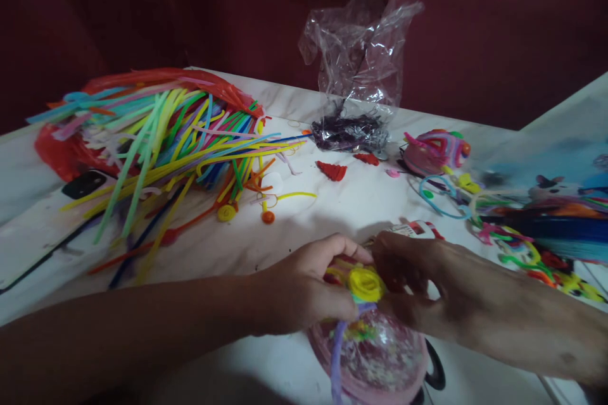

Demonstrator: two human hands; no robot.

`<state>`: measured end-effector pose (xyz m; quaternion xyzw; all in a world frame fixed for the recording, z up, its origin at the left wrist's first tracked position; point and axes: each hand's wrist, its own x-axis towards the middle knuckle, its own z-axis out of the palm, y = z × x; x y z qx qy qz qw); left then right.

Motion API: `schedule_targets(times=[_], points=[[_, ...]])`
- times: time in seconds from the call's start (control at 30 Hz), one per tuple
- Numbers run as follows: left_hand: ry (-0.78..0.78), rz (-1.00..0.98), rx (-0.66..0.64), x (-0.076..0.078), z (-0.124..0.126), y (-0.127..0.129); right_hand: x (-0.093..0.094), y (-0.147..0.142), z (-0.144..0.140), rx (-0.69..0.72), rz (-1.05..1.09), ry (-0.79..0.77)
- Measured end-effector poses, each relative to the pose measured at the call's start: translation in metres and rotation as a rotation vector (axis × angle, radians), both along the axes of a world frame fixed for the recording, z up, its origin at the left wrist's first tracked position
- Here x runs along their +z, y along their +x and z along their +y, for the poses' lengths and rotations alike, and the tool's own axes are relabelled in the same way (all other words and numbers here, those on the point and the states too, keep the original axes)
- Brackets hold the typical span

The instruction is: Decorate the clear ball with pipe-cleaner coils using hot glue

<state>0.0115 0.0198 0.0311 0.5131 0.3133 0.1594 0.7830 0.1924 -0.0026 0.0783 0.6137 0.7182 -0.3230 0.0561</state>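
Holds a yellow coil [365, 283] low in view, just above a pink tub [370, 392] with a clear domed top, on the worktop [304, 221]. Bends the left hand [304, 285] partway closed, with thumb and fingers about the coil's left side; curls the right hand [427, 272] in from across, against or just beside the coil. Cannot tell, through blur and shadow, whether gripping there. Lets a purple pipe cleaner [336, 361] trail from under the left thumb over the tub. Shows, farther back, a colourful heap of pipe cleaners [171, 139] and a clear bag [365, 76].
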Motion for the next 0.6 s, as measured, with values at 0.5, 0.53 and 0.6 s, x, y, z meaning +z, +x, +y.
schedule_targets(times=[0.5,0.53,0.6], points=[[0.015,0.024,-0.037,-0.0035,0.0047,0.0014,-0.0028,0.0024,-0.0011,0.023,0.056,0.011],[0.012,0.023,-0.036,-0.0034,0.0044,0.0019,-0.0029,0.0025,-0.0011,0.017,0.056,0.007],[0.004,0.024,-0.035,-0.0025,0.0033,0.0028,-0.0028,0.002,-0.001,0.008,0.06,-0.003]])
